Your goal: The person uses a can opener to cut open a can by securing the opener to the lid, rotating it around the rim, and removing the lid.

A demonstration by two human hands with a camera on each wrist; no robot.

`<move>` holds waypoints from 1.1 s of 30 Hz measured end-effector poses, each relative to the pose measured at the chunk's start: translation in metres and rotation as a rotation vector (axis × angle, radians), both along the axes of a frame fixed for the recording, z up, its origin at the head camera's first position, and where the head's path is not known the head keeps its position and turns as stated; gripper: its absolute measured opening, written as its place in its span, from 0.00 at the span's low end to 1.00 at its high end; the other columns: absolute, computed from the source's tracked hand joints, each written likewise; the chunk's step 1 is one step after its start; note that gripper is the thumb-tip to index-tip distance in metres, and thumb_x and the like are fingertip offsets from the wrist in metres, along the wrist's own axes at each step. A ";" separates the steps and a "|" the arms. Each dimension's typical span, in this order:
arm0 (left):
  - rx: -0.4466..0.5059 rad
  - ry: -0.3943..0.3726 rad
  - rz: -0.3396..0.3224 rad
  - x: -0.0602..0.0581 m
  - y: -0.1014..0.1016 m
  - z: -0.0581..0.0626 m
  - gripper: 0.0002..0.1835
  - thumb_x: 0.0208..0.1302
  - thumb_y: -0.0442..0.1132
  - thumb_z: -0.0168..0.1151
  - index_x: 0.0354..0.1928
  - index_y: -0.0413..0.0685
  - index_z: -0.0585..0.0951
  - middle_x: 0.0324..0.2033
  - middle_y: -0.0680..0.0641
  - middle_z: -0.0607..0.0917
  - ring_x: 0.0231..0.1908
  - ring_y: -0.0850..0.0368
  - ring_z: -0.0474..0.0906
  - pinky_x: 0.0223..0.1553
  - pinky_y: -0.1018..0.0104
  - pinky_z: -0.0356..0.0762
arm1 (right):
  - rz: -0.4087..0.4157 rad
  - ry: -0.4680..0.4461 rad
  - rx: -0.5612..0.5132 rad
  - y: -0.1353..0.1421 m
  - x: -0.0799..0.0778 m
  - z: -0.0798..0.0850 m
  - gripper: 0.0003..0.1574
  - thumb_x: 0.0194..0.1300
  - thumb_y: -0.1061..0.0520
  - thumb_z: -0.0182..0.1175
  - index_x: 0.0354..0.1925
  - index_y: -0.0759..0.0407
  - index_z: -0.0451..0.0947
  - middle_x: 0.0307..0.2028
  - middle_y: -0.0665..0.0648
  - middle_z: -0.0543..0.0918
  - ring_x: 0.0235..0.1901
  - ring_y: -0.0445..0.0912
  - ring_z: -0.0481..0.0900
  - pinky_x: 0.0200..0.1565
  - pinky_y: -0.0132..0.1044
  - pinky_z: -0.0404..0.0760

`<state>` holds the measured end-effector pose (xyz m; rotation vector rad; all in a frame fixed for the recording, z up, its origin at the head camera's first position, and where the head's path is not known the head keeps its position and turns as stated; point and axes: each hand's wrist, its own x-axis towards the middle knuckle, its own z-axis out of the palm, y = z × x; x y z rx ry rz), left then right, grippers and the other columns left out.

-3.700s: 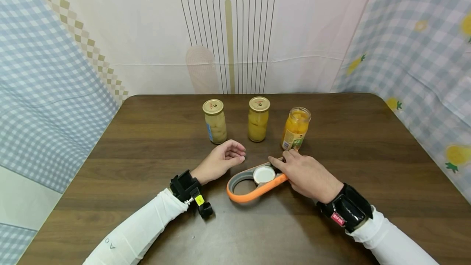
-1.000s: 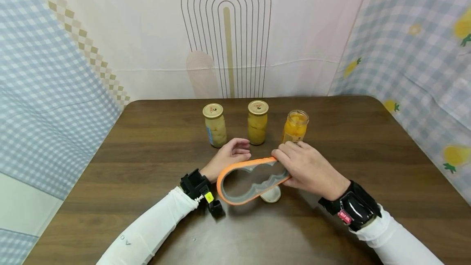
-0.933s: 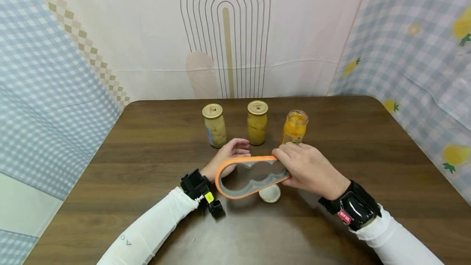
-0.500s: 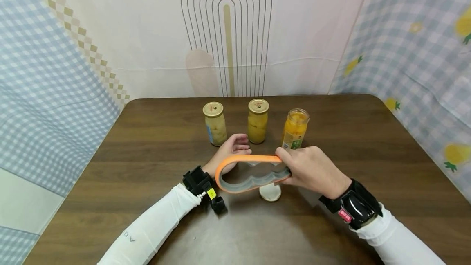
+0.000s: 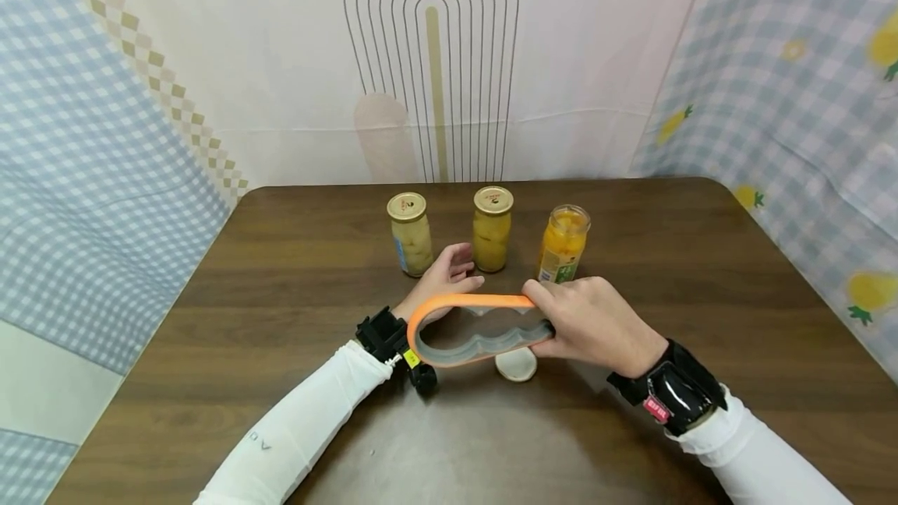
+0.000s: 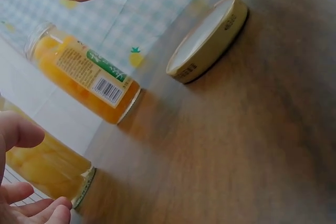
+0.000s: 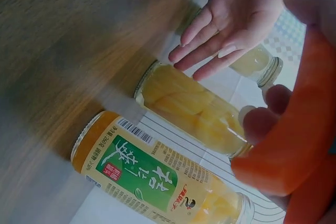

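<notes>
My right hand [image 5: 596, 326] grips the handle ends of an orange and grey jar opener [image 5: 484, 300], raised above the table with its loop pointing left. My left hand [image 5: 443, 277], fingers spread and relaxed, reaches toward the middle jar [image 5: 492, 236], a lidded glass jar of yellow fruit pieces. In the right wrist view its fingers lie close to that jar; whether they touch it cannot be told. A lidless jar [image 5: 563, 244] of orange-yellow fruit stands to the right, beyond the right hand. Below the opener, a round jar lid [image 6: 215, 40] lies on the table with its pale inside up.
Another lidded jar [image 5: 412, 240] with pale contents stands at the left, just behind the left hand. All three jars stand upright toward the back of the brown wooden table [image 5: 281, 318]. Fabric hangings [image 5: 281, 61] surround the table's back and sides.
The right hand has lifted the jar opener off the table, away from the lid, and turned it on its side. The left hand has moved forward and right, closer to the middle jar.
</notes>
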<state>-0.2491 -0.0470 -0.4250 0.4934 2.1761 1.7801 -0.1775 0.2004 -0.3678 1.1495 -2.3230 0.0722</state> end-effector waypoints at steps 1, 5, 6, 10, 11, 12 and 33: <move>0.000 0.000 -0.005 -0.002 0.001 0.000 0.36 0.73 0.35 0.57 0.76 0.36 0.54 0.75 0.33 0.60 0.75 0.38 0.60 0.75 0.49 0.63 | -0.002 0.002 0.001 0.000 0.000 0.000 0.35 0.38 0.39 0.77 0.36 0.53 0.69 0.19 0.43 0.70 0.16 0.36 0.68 0.17 0.33 0.70; -0.025 0.005 -0.005 -0.007 0.003 -0.001 0.38 0.72 0.35 0.59 0.78 0.38 0.52 0.76 0.34 0.59 0.75 0.39 0.59 0.75 0.49 0.62 | 0.005 0.002 0.003 0.001 -0.001 0.001 0.33 0.39 0.41 0.76 0.36 0.54 0.69 0.20 0.43 0.69 0.16 0.36 0.68 0.17 0.33 0.70; -0.033 0.004 -0.003 -0.009 0.004 -0.001 0.39 0.72 0.36 0.60 0.78 0.38 0.52 0.76 0.34 0.59 0.76 0.39 0.59 0.76 0.49 0.62 | 0.007 0.000 0.003 0.001 -0.001 0.001 0.33 0.39 0.41 0.76 0.36 0.53 0.69 0.20 0.43 0.69 0.16 0.36 0.68 0.17 0.33 0.70; -0.058 0.007 0.012 -0.012 0.006 0.001 0.40 0.71 0.37 0.61 0.78 0.40 0.52 0.76 0.35 0.59 0.76 0.40 0.60 0.76 0.49 0.61 | 0.008 -0.014 0.002 0.000 0.000 -0.001 0.33 0.38 0.41 0.76 0.36 0.53 0.69 0.20 0.43 0.69 0.16 0.36 0.68 0.18 0.33 0.70; -0.062 0.009 0.017 -0.012 0.007 0.001 0.40 0.71 0.37 0.61 0.78 0.40 0.52 0.76 0.36 0.59 0.76 0.40 0.60 0.76 0.49 0.61 | 0.006 -0.019 0.003 0.000 0.000 -0.001 0.33 0.38 0.41 0.77 0.36 0.53 0.69 0.20 0.43 0.70 0.17 0.36 0.69 0.18 0.33 0.70; -0.067 0.015 0.020 -0.012 0.008 0.000 0.40 0.71 0.37 0.61 0.78 0.40 0.52 0.76 0.35 0.60 0.76 0.40 0.59 0.76 0.48 0.61 | 0.005 -0.023 0.004 0.000 0.000 -0.002 0.33 0.38 0.42 0.77 0.36 0.53 0.70 0.20 0.43 0.70 0.17 0.36 0.69 0.18 0.34 0.71; 0.002 -0.005 0.135 -0.033 0.033 0.004 0.43 0.66 0.35 0.67 0.77 0.47 0.55 0.73 0.41 0.66 0.73 0.46 0.65 0.74 0.51 0.64 | 0.039 -0.008 0.031 -0.001 -0.001 -0.004 0.34 0.37 0.53 0.81 0.34 0.54 0.66 0.18 0.43 0.68 0.18 0.37 0.70 0.20 0.34 0.74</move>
